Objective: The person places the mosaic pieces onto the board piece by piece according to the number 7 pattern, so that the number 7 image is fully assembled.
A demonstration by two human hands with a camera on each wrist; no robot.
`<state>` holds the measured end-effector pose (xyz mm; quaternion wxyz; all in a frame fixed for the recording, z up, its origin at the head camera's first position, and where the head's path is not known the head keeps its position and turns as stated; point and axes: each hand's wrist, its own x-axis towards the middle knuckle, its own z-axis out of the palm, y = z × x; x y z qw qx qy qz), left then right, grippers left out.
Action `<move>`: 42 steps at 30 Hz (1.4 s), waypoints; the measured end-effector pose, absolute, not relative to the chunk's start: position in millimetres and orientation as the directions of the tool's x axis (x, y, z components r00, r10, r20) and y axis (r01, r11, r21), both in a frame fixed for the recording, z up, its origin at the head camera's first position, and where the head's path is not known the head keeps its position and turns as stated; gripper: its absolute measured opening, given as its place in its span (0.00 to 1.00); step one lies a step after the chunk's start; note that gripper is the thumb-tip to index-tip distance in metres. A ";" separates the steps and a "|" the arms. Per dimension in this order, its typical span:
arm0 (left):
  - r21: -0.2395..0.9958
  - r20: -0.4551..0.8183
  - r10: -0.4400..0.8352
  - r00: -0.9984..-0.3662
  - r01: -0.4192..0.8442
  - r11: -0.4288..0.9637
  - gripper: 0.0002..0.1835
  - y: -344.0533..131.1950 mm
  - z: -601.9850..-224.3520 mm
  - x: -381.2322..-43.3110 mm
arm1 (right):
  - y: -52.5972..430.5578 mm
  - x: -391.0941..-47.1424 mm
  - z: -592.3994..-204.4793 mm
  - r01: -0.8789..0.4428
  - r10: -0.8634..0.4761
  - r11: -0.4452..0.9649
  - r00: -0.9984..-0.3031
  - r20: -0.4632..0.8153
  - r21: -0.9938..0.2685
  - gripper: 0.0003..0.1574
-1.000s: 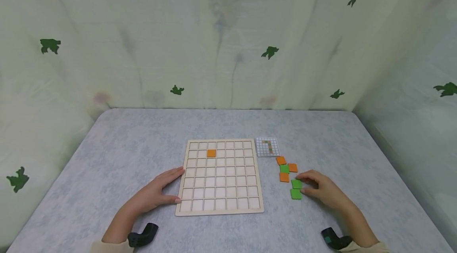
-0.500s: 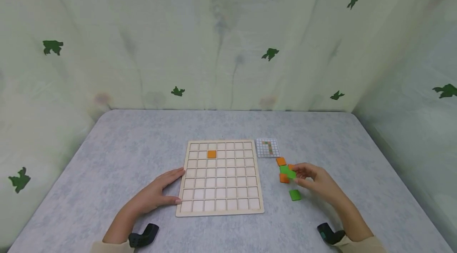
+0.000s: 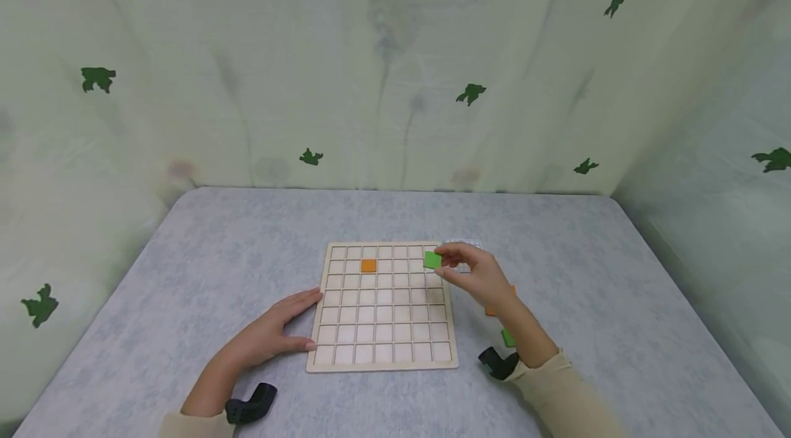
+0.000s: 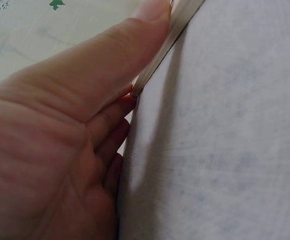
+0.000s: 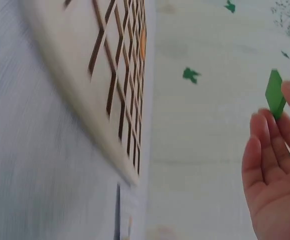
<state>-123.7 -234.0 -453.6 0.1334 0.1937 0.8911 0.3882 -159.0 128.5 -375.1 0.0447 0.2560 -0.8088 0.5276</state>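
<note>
A wooden grid board point(image 3: 382, 368) lies on the table, with one orange square tile point(image 3: 369, 266) in its second row from the far side. My left hand point(image 3: 272, 331) rests beside the board, thumb and fingertips touching its left edge; the left wrist view has the thumb point(image 4: 130, 40) against the board's side point(image 4: 157, 57). Over the board's upper right corner, my right hand point(image 3: 476, 274) pinches a green square tile point(image 3: 432, 259) between thumb and fingers. In the right wrist view that green tile point(image 5: 274, 92) is held up on edge, away from the board.
A small printed grid card point(image 3: 466, 243) lies right of the board, mostly covered by my right hand. Beneath the right forearm, an orange tile point(image 3: 490, 311) and a green tile point(image 3: 508, 338) partly show; other loose tiles there are hidden. A printed curtain point(image 3: 395, 81) hangs behind the table.
My right hand has picked up a green tile from the loose ones and carried it left and away from me to the board's upper right corner. The left hand stays put.
</note>
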 end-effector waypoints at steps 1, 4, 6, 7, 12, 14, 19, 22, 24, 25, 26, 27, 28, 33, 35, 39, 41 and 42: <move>0.744 -0.087 0.450 -0.889 0.243 0.622 0.48 -233.8 -453.9 -124.1 | 121.6 -161.9 -375.7 -0.461 -0.356 0.302 -0.866 0.350 -0.834 0.17; 0.747 -0.086 0.453 -0.887 0.243 0.619 0.47 -233.4 -454.5 -124.9 | 102.0 -169.2 -376.5 -0.446 -0.329 0.270 -0.876 0.353 -0.854 0.17; 0.745 -0.087 0.453 -0.887 0.244 0.621 0.48 -233.5 -454.3 -125.2 | 90.8 -173.5 -377.7 -0.436 -0.328 0.233 -0.877 0.351 -0.870 0.17; 0.743 -0.087 0.452 -0.888 0.245 0.623 0.48 -233.5 -454.1 -125.2 | 85.7 -175.7 -378.4 -0.432 -0.331 0.210 -0.876 0.352 -0.877 0.17; 0.739 -0.080 0.450 -0.889 0.250 0.626 0.48 -233.5 -453.4 -124.4 | 65.4 -187.5 -386.8 -0.387 -0.362 0.143 -0.877 0.316 -0.911 0.18; 0.746 -0.071 0.452 -0.889 0.253 0.616 0.48 -233.8 -453.9 -124.0 | 60.6 -192.4 -392.5 -0.364 -0.375 0.169 -0.883 0.282 -0.916 0.18; 0.762 -0.051 0.458 -0.888 0.262 0.593 0.47 -234.8 -455.4 -123.7 | 58.3 -207.0 -417.7 -0.308 -0.380 0.271 -0.905 0.193 -0.912 0.18; 0.762 -0.045 0.462 -0.886 0.269 0.589 0.48 -235.6 -456.0 -123.9 | 59.0 -217.9 -441.7 -0.307 -0.392 0.369 -0.907 0.153 -0.877 0.19; 0.761 -0.040 0.465 -0.885 0.274 0.588 0.48 -236.1 -456.1 -124.1 | 59.1 -223.3 -455.3 -0.340 -0.413 0.446 -0.899 0.147 -0.828 0.19; 0.760 -0.038 0.466 -0.884 0.278 0.588 0.48 -236.2 -456.1 -124.2 | 58.7 -223.3 -456.9 -0.354 -0.422 0.473 -0.895 0.145 -0.807 0.19; 0.759 -0.037 0.467 -0.883 0.280 0.588 0.48 -236.3 -456.2 -124.3 | 58.6 -222.8 -457.4 -0.365 -0.428 0.497 -0.892 0.143 -0.788 0.19; 0.758 -0.036 0.468 -0.883 0.281 0.589 0.47 -236.3 -456.3 -124.4 | 58.3 -221.8 -456.7 -0.379 -0.433 0.512 -0.889 0.149 -0.771 0.19; 0.757 -0.036 0.469 -0.882 0.282 0.589 0.47 -236.2 -456.5 -124.7 | 58.5 -221.5 -456.5 -0.388 -0.436 0.521 -0.887 0.153 -0.760 0.18; 0.757 -0.045 0.472 -0.881 0.278 0.591 0.47 -236.3 -457.6 -124.9 | 57.6 -219.5 -453.0 -0.394 -0.459 0.541 -0.879 0.132 -0.743 0.17; 0.757 -0.046 0.472 -0.880 0.277 0.591 0.47 -236.4 -457.7 -124.7 | 56.4 -218.6 -450.8 -0.381 -0.466 0.556 -0.879 0.102 -0.738 0.17; 0.759 -0.041 0.471 -0.881 0.279 0.588 0.48 -236.2 -457.4 -125.0 | 55.3 -217.3 -446.3 -0.357 -0.468 0.579 -0.882 0.060 -0.733 0.20; 0.762 -0.036 0.472 -0.881 0.282 0.583 0.47 -236.1 -457.5 -125.5 | 56.8 -216.1 -443.4 -0.350 -0.469 0.567 -0.882 0.057 -0.746 0.22; 0.765 -0.036 0.475 -0.879 0.282 0.580 0.47 -236.0 -457.6 -125.8 | 58.2 -215.1 -441.6 -0.343 -0.466 0.554 -0.883 0.058 -0.759 0.24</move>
